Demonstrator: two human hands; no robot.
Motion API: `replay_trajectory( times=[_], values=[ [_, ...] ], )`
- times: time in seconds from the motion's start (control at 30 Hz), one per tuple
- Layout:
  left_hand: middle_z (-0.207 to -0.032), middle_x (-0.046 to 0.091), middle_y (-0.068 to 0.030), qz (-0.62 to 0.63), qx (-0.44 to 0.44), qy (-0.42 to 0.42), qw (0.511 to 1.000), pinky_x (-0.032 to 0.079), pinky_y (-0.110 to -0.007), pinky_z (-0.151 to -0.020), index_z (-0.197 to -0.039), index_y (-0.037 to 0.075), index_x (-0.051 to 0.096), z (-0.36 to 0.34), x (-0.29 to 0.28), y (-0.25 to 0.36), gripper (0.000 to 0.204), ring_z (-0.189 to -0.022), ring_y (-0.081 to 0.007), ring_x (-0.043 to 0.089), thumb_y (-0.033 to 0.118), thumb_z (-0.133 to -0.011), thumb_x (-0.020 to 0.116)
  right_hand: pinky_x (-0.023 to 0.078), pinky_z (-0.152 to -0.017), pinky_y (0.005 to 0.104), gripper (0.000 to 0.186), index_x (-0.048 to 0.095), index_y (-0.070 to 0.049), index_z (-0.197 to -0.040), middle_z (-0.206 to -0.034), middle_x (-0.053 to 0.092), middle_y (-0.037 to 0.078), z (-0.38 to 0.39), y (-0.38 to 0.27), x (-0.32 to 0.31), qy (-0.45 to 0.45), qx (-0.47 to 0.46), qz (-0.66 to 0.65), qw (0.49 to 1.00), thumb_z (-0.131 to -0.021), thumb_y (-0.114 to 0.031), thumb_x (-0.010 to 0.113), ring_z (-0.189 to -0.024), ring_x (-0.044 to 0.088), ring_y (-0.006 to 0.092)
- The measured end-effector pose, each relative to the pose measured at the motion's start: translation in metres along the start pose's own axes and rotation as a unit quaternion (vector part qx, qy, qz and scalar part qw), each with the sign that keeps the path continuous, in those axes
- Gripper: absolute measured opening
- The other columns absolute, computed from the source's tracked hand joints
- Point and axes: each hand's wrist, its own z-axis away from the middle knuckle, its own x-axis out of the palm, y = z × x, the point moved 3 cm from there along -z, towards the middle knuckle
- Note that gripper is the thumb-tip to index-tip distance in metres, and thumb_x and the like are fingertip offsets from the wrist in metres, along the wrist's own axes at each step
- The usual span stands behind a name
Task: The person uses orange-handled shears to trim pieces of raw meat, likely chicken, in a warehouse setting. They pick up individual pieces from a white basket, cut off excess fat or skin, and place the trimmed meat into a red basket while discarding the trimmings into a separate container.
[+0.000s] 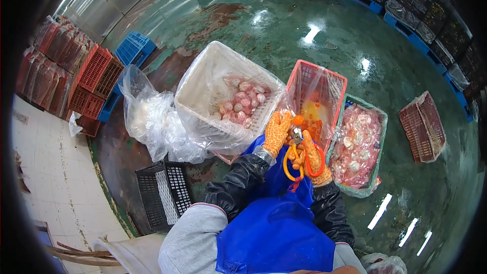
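Observation:
My left hand (pixel 277 131), in an orange patterned glove, is closed at the edge of the white bag-lined crate (pixel 195 81), beside a small orange round item (pixel 298 121); what it grips is hard to make out. My right hand (pixel 312 158), also gloved, grips a metal hand tool (pixel 297 135) with yellow and red looped handles. The white crate holds several pink and whitish wrapped pieces (pixel 243 100). Behind my hands a red crate (pixel 332 76) holds yellow and orange contents in plastic. To the right a green crate (pixel 380 129) holds more pink bagged pieces.
Crumpled clear bags (pixel 147 122) lie left, above a black crate (pixel 152 198). Red crates (pixel 94 68) and blue crates (pixel 133 45) stack at far left. A brown crate (pixel 423 127) lies right on the wet green floor (pixel 253 35). Dark crates on blue pallets (pixel 395 20) line the back right.

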Motion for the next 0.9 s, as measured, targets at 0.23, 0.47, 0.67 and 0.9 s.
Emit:
replay_trajectory(
  times=[0.23,0.47,0.67,0.9],
  values=[
    [-0.076,0.059,-0.008,-0.09,0.068,-0.007,0.994,0.049,-0.027,-0.048,-0.098,0.002,0.047,-0.012,0.0,0.006,0.043,-0.06,-0.0133,0.058,0.038,-0.081,0.062,0.037,-0.039,0.0223,0.052,0.054,-0.001,-0.103,-0.067,0.054,0.008,-0.029,-0.004,-0.014,0.026,0.039,0.024,0.999,-0.088,-0.05,0.044,-0.047,0.047,0.014],
    [-0.079,0.056,-0.0071,-0.09,0.094,-0.027,0.991,0.045,-0.025,-0.053,-0.112,0.002,0.043,-0.041,-0.01,-0.017,0.046,-0.063,-0.0112,0.053,0.037,-0.086,0.057,0.043,-0.041,0.0253,0.05,0.044,0.005,-0.116,-0.064,0.047,0.005,-0.002,-0.029,-0.014,0.081,-0.114,0.067,0.988,-0.091,-0.038,0.046,-0.047,0.045,0.0131],
    [-0.098,0.058,-0.0183,-0.479,0.199,0.109,0.848,0.047,-0.041,-0.069,-0.108,0.001,0.05,-0.07,-0.09,-0.04,0.056,-0.084,-0.0279,0.058,0.048,-0.079,0.057,0.049,-0.074,0.0264,0.036,0.047,-0.001,-0.12,-0.095,0.055,0.011,0.021,-0.005,-0.114,0.219,-0.277,0.125,0.927,-0.09,-0.02,0.049,-0.083,0.056,0.0171],
    [-0.102,0.059,-0.0212,-0.746,0.03,0.155,0.647,0.042,-0.045,-0.084,-0.105,0.003,0.054,-0.126,-0.169,-0.056,0.06,-0.097,-0.0371,0.055,0.055,-0.077,0.049,0.048,-0.079,0.0308,0.034,0.048,-0.006,-0.122,-0.101,0.053,0.011,0.038,0.007,-0.129,0.245,-0.173,0.03,0.954,-0.091,-0.021,0.045,-0.088,0.055,0.0191]
  ],
)
